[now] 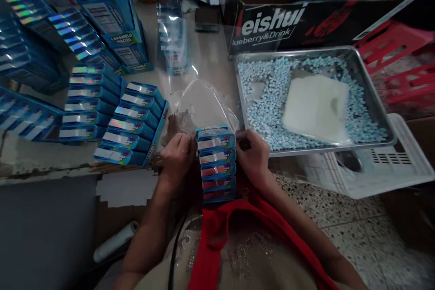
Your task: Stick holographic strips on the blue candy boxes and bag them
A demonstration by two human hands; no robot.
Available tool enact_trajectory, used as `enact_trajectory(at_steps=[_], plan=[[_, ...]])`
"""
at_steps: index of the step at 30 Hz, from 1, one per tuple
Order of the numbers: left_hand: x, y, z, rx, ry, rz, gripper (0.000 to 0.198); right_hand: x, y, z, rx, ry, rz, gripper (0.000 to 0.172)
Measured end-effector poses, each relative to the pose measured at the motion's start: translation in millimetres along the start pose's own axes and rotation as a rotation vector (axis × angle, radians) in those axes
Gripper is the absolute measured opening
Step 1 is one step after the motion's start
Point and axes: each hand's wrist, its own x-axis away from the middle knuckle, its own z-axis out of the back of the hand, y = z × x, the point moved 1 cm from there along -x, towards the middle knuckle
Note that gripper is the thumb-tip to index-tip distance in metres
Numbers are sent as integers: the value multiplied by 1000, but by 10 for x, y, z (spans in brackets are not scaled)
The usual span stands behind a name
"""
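A stack of blue candy boxes (217, 165) stands at the table's front edge, close against my body. Clear plastic bag (207, 97) film spreads out on the table just beyond the stack. On the left side of the boxes, my left hand (176, 156) is closed, its fingers pinching the edge of that film. My right hand (254, 154) is closed on the opposite side, thumb and forefinger bent together at the film's other edge. The fingertips of both hands are partly hidden. Farther back lies another row of blue boxes (174, 45) inside clear plastic.
Several blue box displays (131, 122) crowd the table's left side, some stacked. A metal tray (316, 147) of small blue and white candies holds a whitish flat scoop (316, 108). Behind it stands a black cardboard carton (272, 25). A white plastic crate (377, 179) sits under the tray.
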Motion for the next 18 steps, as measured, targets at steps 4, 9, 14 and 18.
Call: enact_trajectory(at_steps=[4,9,14,18], plan=[[5,-58,-12,18,-77,-16,22,-22,-32,-3,72,-135,6,21],[-6,-121,20,75,-133,-142,28,-11,-47,101,158,-238,97,27],[3,-126,76,101,-194,-214,27,3,51,100,-4,-184,211,23],[-66,-129,90,73,-293,-236,24,-6,68,121,78,-169,315,23]])
